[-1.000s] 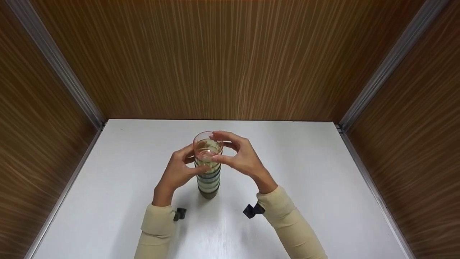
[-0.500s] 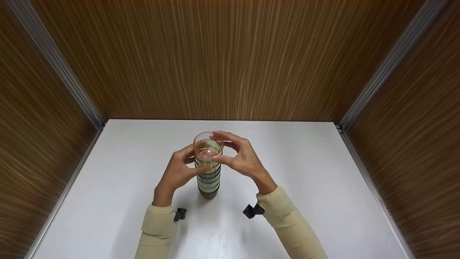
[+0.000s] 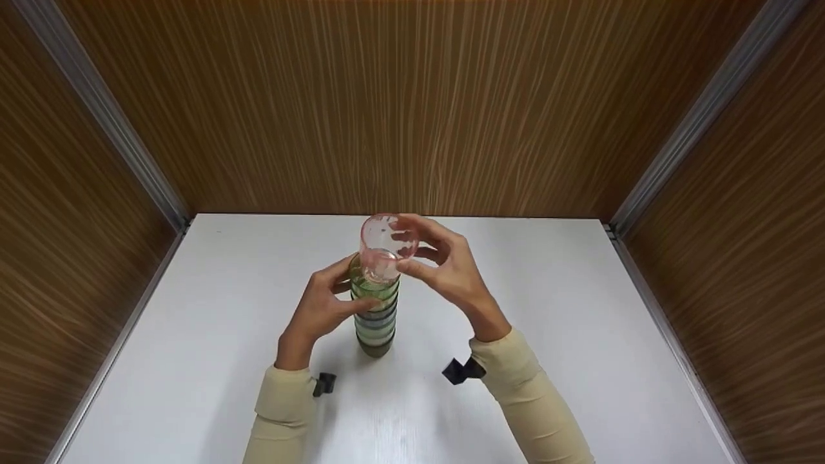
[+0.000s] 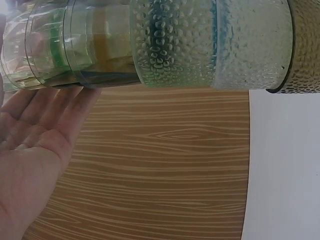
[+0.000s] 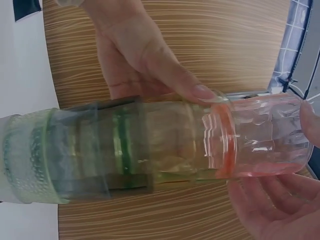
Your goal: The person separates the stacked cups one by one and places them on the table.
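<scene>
A tall stack of nested see-through tumblers [image 3: 376, 332] stands upright on the white table [image 3: 548, 322]. In the left wrist view the pebbled and smooth tumblers [image 4: 250, 45] run from pale green to a brown one at the bottom. My left hand [image 3: 319, 306] grips the upper part of this stack, thumb in front. Tilted at the top, a pink tumbler [image 3: 374, 241] is held by its rim in my right hand [image 3: 451, 270]. Its base still sits within the mouth of the green-yellow tumbler [image 5: 172, 135] below, as the right wrist view shows.
Wood-grain panels [image 3: 412, 103] rise behind the table and along both sides, with grey metal strips [image 3: 696, 116] at the corners. Black wrist mounts [image 3: 464, 371] stick out from the beige sleeves over the table.
My right hand has moved up and slightly right, drawing the pink tumbler most of the way out of the stack. The left hand and the stack have stayed nearly still.
</scene>
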A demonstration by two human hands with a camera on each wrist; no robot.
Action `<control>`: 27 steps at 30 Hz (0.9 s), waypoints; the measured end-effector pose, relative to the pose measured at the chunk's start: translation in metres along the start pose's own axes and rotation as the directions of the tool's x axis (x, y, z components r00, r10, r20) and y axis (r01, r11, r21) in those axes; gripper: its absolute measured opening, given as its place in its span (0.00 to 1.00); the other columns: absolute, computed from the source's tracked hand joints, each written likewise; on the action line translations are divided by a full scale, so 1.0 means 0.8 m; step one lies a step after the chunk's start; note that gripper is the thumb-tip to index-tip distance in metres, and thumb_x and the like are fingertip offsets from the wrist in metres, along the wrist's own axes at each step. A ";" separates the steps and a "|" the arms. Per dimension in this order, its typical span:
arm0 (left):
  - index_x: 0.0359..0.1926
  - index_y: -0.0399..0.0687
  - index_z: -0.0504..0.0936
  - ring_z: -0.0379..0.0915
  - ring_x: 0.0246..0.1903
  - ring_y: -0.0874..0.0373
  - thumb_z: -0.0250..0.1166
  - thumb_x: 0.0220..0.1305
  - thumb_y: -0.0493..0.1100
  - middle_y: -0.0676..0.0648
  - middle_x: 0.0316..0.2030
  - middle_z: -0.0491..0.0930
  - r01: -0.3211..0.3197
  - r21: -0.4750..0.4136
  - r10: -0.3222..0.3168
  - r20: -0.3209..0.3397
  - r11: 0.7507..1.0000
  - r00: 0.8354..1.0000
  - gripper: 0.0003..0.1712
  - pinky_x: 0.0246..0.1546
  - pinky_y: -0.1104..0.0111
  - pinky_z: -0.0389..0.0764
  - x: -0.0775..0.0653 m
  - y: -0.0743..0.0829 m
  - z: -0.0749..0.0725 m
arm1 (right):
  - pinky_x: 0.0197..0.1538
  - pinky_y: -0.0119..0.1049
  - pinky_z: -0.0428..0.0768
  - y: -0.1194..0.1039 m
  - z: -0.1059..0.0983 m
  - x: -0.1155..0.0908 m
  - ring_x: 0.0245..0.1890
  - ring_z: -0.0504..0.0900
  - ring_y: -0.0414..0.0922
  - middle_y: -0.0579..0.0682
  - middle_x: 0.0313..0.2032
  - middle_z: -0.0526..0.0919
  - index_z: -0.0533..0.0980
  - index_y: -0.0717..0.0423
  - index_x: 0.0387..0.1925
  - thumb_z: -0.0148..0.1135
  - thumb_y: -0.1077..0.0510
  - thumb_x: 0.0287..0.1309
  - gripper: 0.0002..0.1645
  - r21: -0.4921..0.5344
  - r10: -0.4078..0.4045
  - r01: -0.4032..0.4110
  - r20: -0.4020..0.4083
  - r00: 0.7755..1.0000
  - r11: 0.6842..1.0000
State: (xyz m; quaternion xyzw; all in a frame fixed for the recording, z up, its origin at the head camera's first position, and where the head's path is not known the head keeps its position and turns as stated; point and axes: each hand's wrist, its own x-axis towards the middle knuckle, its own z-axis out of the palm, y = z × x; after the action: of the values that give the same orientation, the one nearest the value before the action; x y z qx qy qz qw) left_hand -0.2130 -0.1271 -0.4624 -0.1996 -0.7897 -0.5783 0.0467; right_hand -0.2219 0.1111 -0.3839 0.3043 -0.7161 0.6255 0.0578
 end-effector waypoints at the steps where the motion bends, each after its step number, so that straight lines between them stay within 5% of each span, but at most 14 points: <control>1: 0.73 0.49 0.73 0.80 0.62 0.50 0.82 0.53 0.49 0.47 0.63 0.81 0.004 -0.003 -0.004 0.002 1.000 1.000 0.47 0.63 0.56 0.84 -0.001 0.000 0.000 | 0.60 0.40 0.86 -0.002 -0.003 0.000 0.61 0.82 0.55 0.62 0.61 0.81 0.71 0.64 0.69 0.73 0.65 0.56 0.38 0.009 -0.003 0.003 -0.012 1.000 1.000; 11: 0.71 0.46 0.75 0.82 0.59 0.51 0.83 0.52 0.46 0.46 0.60 0.83 0.004 -0.017 -0.004 -0.018 1.000 1.000 0.45 0.61 0.56 0.85 -0.003 0.001 -0.002 | 0.56 0.36 0.87 0.003 -0.043 0.000 0.59 0.82 0.53 0.62 0.59 0.81 0.72 0.65 0.68 0.73 0.69 0.55 0.38 -0.012 0.019 -0.021 -0.125 0.992 1.000; 27: 0.71 0.45 0.75 0.82 0.60 0.50 0.83 0.52 0.45 0.45 0.60 0.83 -0.009 -0.006 0.008 -0.033 1.000 0.999 0.46 0.62 0.57 0.85 -0.011 0.003 -0.003 | 0.58 0.29 0.85 0.072 -0.124 -0.034 0.60 0.80 0.56 0.58 0.62 0.80 0.73 0.59 0.69 0.74 0.66 0.57 0.37 -0.102 0.152 -0.179 -0.232 0.961 0.978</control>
State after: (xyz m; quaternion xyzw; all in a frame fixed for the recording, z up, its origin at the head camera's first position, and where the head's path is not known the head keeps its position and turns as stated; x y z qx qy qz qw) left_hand -0.2048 -0.1310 -0.4624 -0.1934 -0.7863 -0.5836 0.0618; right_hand -0.2588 0.2151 -0.4249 0.1672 -0.7650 0.6132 0.1037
